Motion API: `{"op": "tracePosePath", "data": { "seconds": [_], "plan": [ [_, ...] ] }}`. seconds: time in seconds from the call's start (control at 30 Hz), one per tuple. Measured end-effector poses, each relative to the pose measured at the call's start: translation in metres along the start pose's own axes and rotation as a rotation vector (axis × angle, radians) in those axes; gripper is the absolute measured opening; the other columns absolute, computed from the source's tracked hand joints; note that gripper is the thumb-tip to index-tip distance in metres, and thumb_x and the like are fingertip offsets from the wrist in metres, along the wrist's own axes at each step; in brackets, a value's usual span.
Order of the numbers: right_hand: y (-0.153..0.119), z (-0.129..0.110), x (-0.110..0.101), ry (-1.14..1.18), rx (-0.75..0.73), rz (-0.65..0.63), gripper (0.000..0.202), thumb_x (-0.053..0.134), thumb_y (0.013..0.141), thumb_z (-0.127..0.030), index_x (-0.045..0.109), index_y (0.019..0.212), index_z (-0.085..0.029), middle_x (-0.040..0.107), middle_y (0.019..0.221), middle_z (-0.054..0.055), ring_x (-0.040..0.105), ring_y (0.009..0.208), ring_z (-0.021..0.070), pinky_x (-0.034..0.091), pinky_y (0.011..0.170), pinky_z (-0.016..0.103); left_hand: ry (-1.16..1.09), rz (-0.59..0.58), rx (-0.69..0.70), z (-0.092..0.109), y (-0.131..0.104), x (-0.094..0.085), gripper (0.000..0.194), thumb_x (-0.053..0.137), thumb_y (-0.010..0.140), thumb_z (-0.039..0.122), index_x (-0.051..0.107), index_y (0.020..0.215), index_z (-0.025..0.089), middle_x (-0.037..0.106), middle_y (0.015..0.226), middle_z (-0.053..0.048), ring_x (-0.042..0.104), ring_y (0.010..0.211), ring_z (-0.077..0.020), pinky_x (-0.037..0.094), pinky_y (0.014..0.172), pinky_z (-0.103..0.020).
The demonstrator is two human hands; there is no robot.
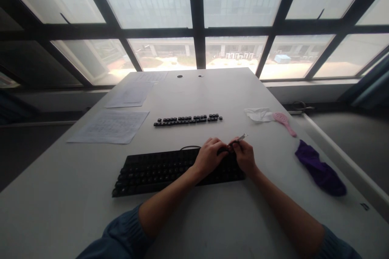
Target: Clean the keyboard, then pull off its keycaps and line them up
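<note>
A black keyboard [161,172] lies in front of me, its right part covered by my hands. My right hand [245,157] is closed around a slim keycap puller [242,137], whose pale wire-like end sticks out up and to the right. My left hand [211,154] meets it above the keyboard's upper right part, thumb and fingers pinched together. Whatever sits between the left fingertips is too small and hidden to name. Beyond the keyboard, loose black keycaps [199,120] stand in two uneven rows on the white table [188,97].
Printed sheets [111,126] lie at the left. On the right are a white tissue [258,115], a pink hairbrush [284,123] and a purple cloth [319,168]. A small dark item [364,206] lies near the right edge. The keyboard's cable [190,147] curves behind it.
</note>
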State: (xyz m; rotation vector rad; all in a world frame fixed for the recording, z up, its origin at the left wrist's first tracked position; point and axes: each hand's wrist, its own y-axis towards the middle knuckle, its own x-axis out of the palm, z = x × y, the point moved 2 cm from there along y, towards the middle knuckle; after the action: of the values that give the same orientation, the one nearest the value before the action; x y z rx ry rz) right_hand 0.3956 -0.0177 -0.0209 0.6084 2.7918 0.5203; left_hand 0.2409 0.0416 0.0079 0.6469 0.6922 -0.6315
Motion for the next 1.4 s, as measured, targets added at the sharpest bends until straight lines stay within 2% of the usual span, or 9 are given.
{"op": "tracePosePath", "data": {
  "seconds": [0.17, 0.43, 0.53, 0.63, 0.77, 0.83, 1.03, 1.23, 1.4],
  "plan": [
    [-0.001, -0.002, 0.001, -0.018, 0.079, 0.114, 0.026, 0.054, 0.094, -0.038, 0.064, 0.081, -0.019, 0.062, 0.066, 0.001, 0.058, 0.061, 0.0164, 0.047, 0.060, 0.028, -0.032, 0.029, 0.017, 0.001, -0.001, 0.000, 0.040, 0.074, 0.083, 0.017, 0.058, 0.119, 0.025, 0.068, 0.101, -0.002, 0.058, 0.100, -0.0221, 0.048, 0.091, -0.036],
    [0.003, 0.000, 0.002, 0.054, 0.149, 0.164, 0.033, 0.055, 0.093, -0.046, 0.063, 0.077, -0.018, 0.061, 0.063, 0.001, 0.056, 0.058, 0.0159, 0.045, 0.056, 0.027, 0.130, -0.044, 0.135, 0.009, 0.001, 0.000, 0.021, 0.069, 0.087, 0.016, 0.061, 0.105, 0.023, 0.063, 0.107, -0.004, 0.053, 0.103, -0.0226, 0.048, 0.094, -0.037],
    [0.004, 0.001, 0.000, 0.054, 0.140, 0.176, 0.035, 0.054, 0.094, -0.047, 0.062, 0.078, -0.018, 0.061, 0.064, 0.001, 0.056, 0.058, 0.0157, 0.045, 0.055, 0.027, 0.083, -0.004, 0.110, 0.014, 0.000, -0.004, 0.018, 0.068, 0.086, 0.015, 0.061, 0.102, 0.022, 0.060, 0.111, -0.006, 0.053, 0.107, -0.0222, 0.048, 0.095, -0.036],
    [0.005, 0.003, -0.001, 0.087, 0.162, 0.202, 0.035, 0.054, 0.094, -0.049, 0.062, 0.078, -0.018, 0.060, 0.063, 0.001, 0.055, 0.056, 0.0152, 0.044, 0.053, 0.026, -0.065, 0.027, 0.045, 0.015, 0.007, -0.014, 0.014, 0.067, 0.087, 0.018, 0.062, 0.100, 0.021, 0.062, 0.103, -0.004, 0.058, 0.095, -0.0184, 0.051, 0.087, -0.032],
    [0.006, 0.007, 0.000, 0.153, 0.191, 0.206, 0.036, 0.055, 0.093, -0.050, 0.062, 0.079, -0.018, 0.061, 0.064, 0.002, 0.054, 0.055, 0.0150, 0.044, 0.052, 0.027, -0.159, 0.088, 0.000, 0.004, 0.044, -0.032, 0.024, 0.068, 0.086, 0.021, 0.066, 0.110, 0.020, 0.066, 0.093, -0.003, 0.062, 0.076, -0.0136, 0.053, 0.073, -0.027],
    [0.007, 0.009, 0.001, 0.168, 0.193, 0.205, 0.037, 0.055, 0.092, -0.051, 0.063, 0.079, -0.017, 0.061, 0.064, 0.002, 0.054, 0.055, 0.0150, 0.044, 0.053, 0.027, -0.112, 0.112, 0.022, -0.006, 0.074, -0.038, 0.015, 0.069, 0.084, 0.021, 0.071, 0.098, 0.018, 0.066, 0.091, -0.004, 0.063, 0.077, -0.0136, 0.054, 0.077, -0.027],
    [0.007, 0.010, 0.002, 0.207, 0.205, 0.199, 0.036, 0.056, 0.093, -0.049, 0.064, 0.079, -0.017, 0.062, 0.065, 0.003, 0.055, 0.057, 0.0154, 0.044, 0.054, 0.027, 0.080, 0.031, -0.019, -0.039, 0.153, -0.023, 0.013, 0.068, 0.078, 0.011, 0.074, 0.089, 0.014, 0.070, 0.088, -0.005, 0.064, 0.068, -0.0125, 0.053, 0.073, -0.026],
    [0.008, 0.012, 0.003, 0.244, 0.211, 0.193, 0.035, 0.055, 0.093, -0.048, 0.064, 0.080, -0.017, 0.061, 0.064, 0.002, 0.055, 0.057, 0.0150, 0.044, 0.053, 0.026, 0.404, -0.102, 0.023, -0.062, 0.174, -0.002, 0.015, 0.069, 0.078, 0.018, 0.076, 0.091, 0.020, 0.075, 0.093, -0.007, 0.063, 0.096, -0.0255, 0.045, 0.093, -0.041],
    [0.009, 0.013, 0.004, 0.260, 0.226, 0.192, 0.035, 0.056, 0.092, -0.049, 0.064, 0.080, -0.017, 0.062, 0.064, 0.003, 0.054, 0.056, 0.0151, 0.043, 0.052, 0.026, 0.439, -0.152, 0.001, -0.068, 0.176, 0.003, 0.015, 0.068, 0.078, 0.022, 0.077, 0.090, 0.022, 0.076, 0.094, -0.007, 0.059, 0.101, -0.0287, 0.036, 0.097, -0.048]
  ]
}}
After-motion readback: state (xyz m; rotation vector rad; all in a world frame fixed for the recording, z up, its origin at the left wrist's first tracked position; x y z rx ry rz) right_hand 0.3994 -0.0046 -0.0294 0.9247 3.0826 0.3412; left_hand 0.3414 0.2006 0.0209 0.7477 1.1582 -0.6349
